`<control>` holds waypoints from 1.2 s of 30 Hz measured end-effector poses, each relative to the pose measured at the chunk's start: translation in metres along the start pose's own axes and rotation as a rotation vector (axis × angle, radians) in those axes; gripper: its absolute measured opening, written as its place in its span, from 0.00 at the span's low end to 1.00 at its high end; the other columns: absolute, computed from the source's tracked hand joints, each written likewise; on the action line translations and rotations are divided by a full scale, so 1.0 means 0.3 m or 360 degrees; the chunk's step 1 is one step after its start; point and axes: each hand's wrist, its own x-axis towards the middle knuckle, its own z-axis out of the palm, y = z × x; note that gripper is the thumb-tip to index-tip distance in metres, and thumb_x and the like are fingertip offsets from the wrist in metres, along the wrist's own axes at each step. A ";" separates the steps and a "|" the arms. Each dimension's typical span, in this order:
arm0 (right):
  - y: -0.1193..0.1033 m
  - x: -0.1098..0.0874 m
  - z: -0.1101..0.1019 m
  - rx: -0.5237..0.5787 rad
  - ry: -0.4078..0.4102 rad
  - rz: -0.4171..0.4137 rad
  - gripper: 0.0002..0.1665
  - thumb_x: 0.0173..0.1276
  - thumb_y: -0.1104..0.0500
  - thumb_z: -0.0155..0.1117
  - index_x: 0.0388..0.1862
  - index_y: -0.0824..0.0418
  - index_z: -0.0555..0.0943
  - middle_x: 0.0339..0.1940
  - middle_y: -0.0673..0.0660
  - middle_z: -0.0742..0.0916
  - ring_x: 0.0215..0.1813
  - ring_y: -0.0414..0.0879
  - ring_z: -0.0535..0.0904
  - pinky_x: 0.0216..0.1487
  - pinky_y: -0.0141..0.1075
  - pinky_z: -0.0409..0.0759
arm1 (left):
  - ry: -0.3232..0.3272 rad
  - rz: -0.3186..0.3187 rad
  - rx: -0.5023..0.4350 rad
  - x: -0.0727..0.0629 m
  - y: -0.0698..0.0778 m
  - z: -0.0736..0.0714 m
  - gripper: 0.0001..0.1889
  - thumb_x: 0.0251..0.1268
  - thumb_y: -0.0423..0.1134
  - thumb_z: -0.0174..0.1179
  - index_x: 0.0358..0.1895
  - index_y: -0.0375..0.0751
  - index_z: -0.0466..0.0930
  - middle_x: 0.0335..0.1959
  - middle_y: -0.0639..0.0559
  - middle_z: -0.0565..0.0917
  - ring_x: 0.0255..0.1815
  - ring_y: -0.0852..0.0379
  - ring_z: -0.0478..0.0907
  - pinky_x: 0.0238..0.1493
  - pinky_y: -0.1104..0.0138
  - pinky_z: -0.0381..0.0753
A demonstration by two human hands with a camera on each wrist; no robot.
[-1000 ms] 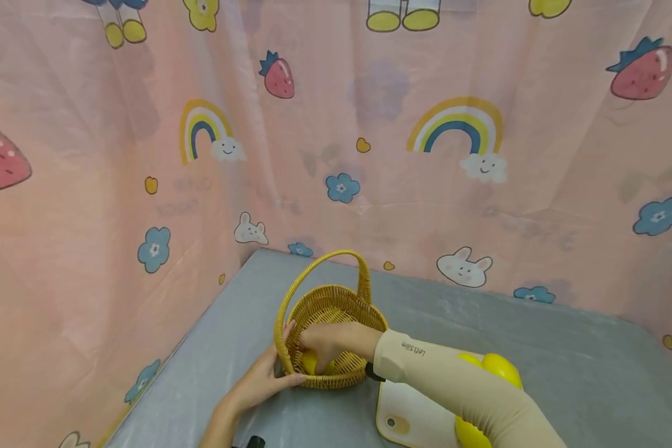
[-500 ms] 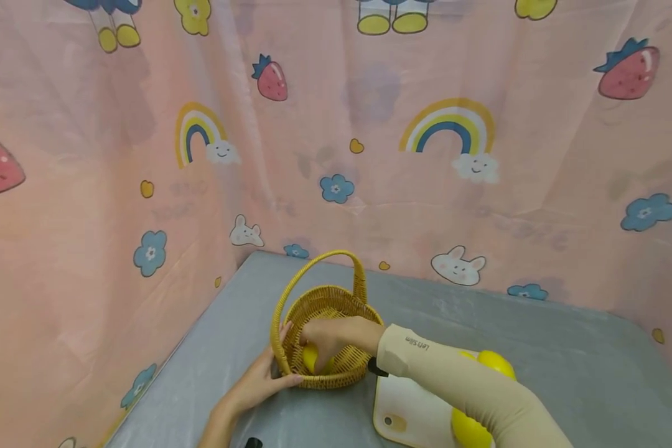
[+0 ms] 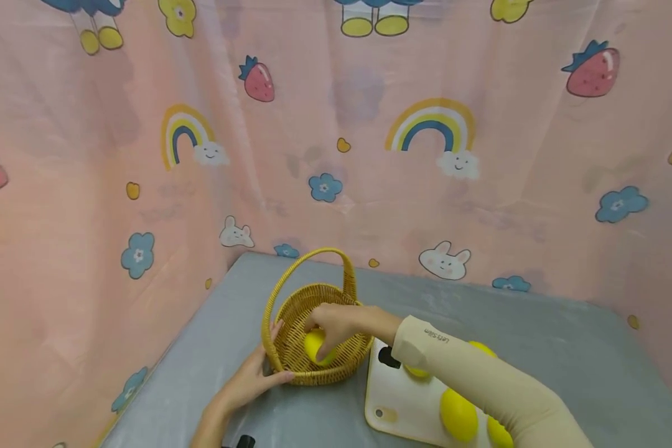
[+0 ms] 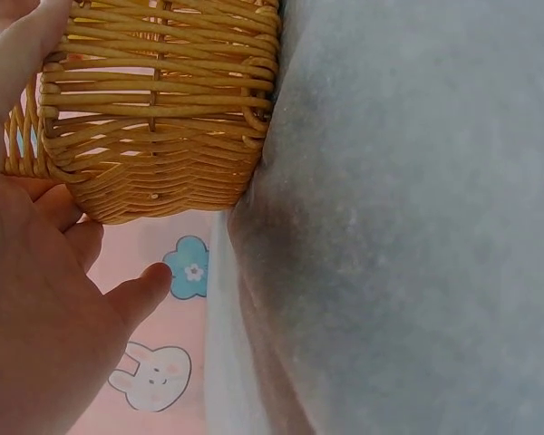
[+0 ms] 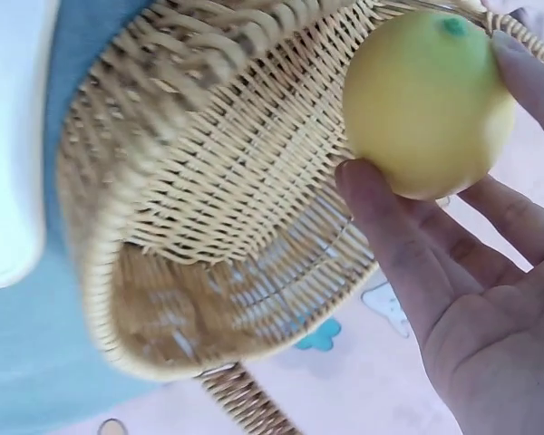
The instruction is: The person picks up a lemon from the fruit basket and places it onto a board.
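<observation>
A yellow lemon (image 3: 315, 346) with a green spot at its end is in my right hand (image 3: 338, 323), over the inside of a wicker basket (image 3: 327, 377) with an arched handle. The right wrist view shows the lemon (image 5: 426, 104) pinched between fingertips and thumb, with woven wall behind it. My left hand (image 3: 249, 378) grips the basket's left side by the foot of the handle, thumb along the front rim. In the left wrist view this hand (image 4: 45, 290) lies against the basket's woven side (image 4: 163, 118). No other fruit shows inside the basket.
Right of the basket lies a white cutting board (image 3: 383, 389) with a hole at its corner. Several lemons (image 3: 458, 415) rest on it, partly hidden by the right sleeve (image 3: 470, 367). Grey cloth (image 3: 201, 348) covers the table; a patterned pink curtain (image 3: 291, 143) stands behind.
My right hand has risen from the basket's bottom with the lemon, which shows more fully. The left hand keeps its grip. The head view has shifted slightly right.
</observation>
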 end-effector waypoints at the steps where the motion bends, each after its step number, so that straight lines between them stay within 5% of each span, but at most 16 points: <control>1: 0.001 -0.015 -0.003 0.0027 0.0003 0.0000 0.30 0.57 0.56 0.79 0.57 0.65 0.83 0.46 0.50 0.87 0.40 0.35 0.77 0.41 0.27 0.77 | 0.0004 0.0002 0.0006 -0.001 0.001 0.001 0.52 0.64 0.42 0.69 0.82 0.55 0.40 0.82 0.47 0.37 0.80 0.42 0.37 0.74 0.38 0.42; 25: 0.067 -0.344 -0.002 0.0201 0.0149 -0.0045 0.28 0.57 0.57 0.79 0.55 0.65 0.81 0.47 0.51 0.84 0.42 0.39 0.75 0.40 0.28 0.76 | -0.0010 -0.0023 0.0110 -0.012 0.036 0.016 0.52 0.65 0.45 0.68 0.82 0.55 0.38 0.82 0.41 0.36 0.79 0.35 0.34 0.70 0.32 0.42; 31: 0.088 -0.429 0.038 0.0258 0.0159 0.0015 0.30 0.57 0.57 0.79 0.57 0.64 0.81 0.52 0.52 0.84 0.50 0.41 0.78 0.51 0.35 0.81 | -0.0015 -0.0013 0.0115 -0.014 0.042 0.017 0.52 0.65 0.44 0.68 0.82 0.55 0.39 0.81 0.38 0.34 0.79 0.33 0.34 0.69 0.31 0.42; 36: 0.105 -0.488 0.085 0.0329 0.0158 0.0131 0.30 0.56 0.57 0.80 0.56 0.63 0.81 0.49 0.50 0.84 0.48 0.40 0.77 0.49 0.32 0.79 | -0.0015 -0.0026 0.0129 -0.016 0.048 0.021 0.52 0.65 0.44 0.68 0.82 0.54 0.38 0.81 0.37 0.34 0.79 0.31 0.33 0.69 0.30 0.42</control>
